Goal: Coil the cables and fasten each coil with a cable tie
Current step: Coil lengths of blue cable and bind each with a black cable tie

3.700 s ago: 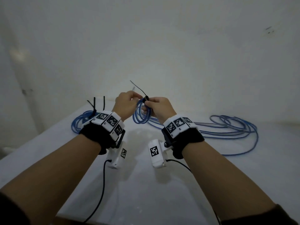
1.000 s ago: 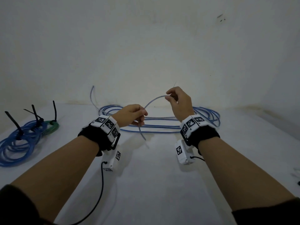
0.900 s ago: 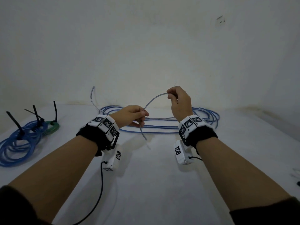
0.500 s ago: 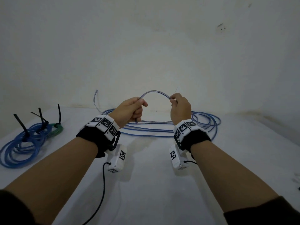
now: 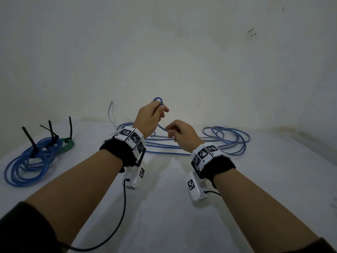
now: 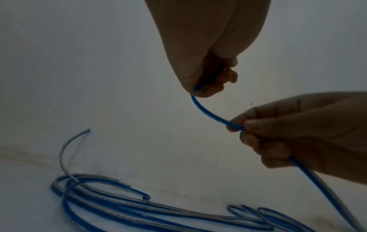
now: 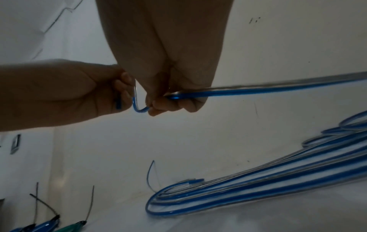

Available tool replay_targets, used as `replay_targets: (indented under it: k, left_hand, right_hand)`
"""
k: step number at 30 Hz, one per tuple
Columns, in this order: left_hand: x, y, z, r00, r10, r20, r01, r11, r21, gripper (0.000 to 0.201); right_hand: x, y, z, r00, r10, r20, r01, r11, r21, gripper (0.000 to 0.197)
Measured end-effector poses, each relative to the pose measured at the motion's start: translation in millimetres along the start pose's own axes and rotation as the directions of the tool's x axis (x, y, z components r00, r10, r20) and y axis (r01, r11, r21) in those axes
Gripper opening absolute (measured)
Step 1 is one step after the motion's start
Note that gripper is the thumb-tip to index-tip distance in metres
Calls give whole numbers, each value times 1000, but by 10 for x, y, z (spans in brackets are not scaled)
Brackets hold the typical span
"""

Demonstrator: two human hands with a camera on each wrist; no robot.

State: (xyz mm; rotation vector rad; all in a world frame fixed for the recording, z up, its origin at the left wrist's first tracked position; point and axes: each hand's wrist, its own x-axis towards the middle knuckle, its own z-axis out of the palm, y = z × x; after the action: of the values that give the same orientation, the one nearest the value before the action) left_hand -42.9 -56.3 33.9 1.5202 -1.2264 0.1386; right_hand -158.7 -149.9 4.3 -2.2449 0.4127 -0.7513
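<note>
Above the white table (image 5: 164,207), seen from the head camera, the left hand (image 5: 149,117) is raised with its fingers curled round a small bend of the blue cable (image 5: 158,99). Just below and to the right of that grip, the right hand (image 5: 180,133) pinches the same cable; the short stretch between the two hands sags a little. Beyond both grips the loose bulk of the cable lies sprawled on the table. Well off to the left of the hands sit the coils (image 5: 31,159) already bound, black ties (image 5: 29,137) sticking up.

From the left wrist, the left hand (image 6: 208,66) closes on the cable (image 6: 206,113) — it curves down from that fist into the right hand's (image 6: 298,133) fingertips, then trails out below them.

From the right wrist, the right hand (image 7: 170,70) pinches the cable (image 7: 258,90), which makes a tight hook into the left hand (image 7: 69,92) beside it.
</note>
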Motion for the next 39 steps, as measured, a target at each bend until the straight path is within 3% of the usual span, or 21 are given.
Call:
replay_targets:
  k: [3, 6, 12, 17, 22, 26, 30, 39]
  left_hand:
    - [-24, -45, 10, 992, 79, 97, -99, 970, 222, 25]
    - [-50, -63, 4, 979, 69, 189, -126, 943, 308, 25]
    - [-63, -80, -110, 976, -60, 210, -35, 906, 422, 30]
    - [-87, -76, -136, 973, -108, 205, 9, 901, 434, 33]
    - [-101, -36, -44, 947, -187, 261, 129, 966, 223, 33]
    - [-109, -27, -54, 933, -260, 248, 251, 966, 66, 35]
    - [-113, -13, -66, 931, -268, 248, 290, 955, -55, 39]
    - [-142, 85, -103, 768, -421, 483, 580, 777, -244, 44]
  right_hand:
    - [-10, -62, -11, 997, -79, 21, 79, 996, -44, 15]
    - [-5, -78, -56, 987, -159, 40, 163, 976, -147, 20]
    - [1, -8, -174, 958, -255, -127, 214, 939, -268, 9]
    - [19, 107, -214, 935, -309, -174, 208, 876, -434, 10]
    - [16, 10, -202, 948, -308, -84, 244, 869, -430, 21]
    - [26, -54, -242, 955, -295, -35, 252, 865, -433, 34]
    - [58, -28, -216, 957, -289, 32, 279, 880, -383, 31]
    - [56, 6, -214, 956, -283, -79, 267, 949, -170, 8]
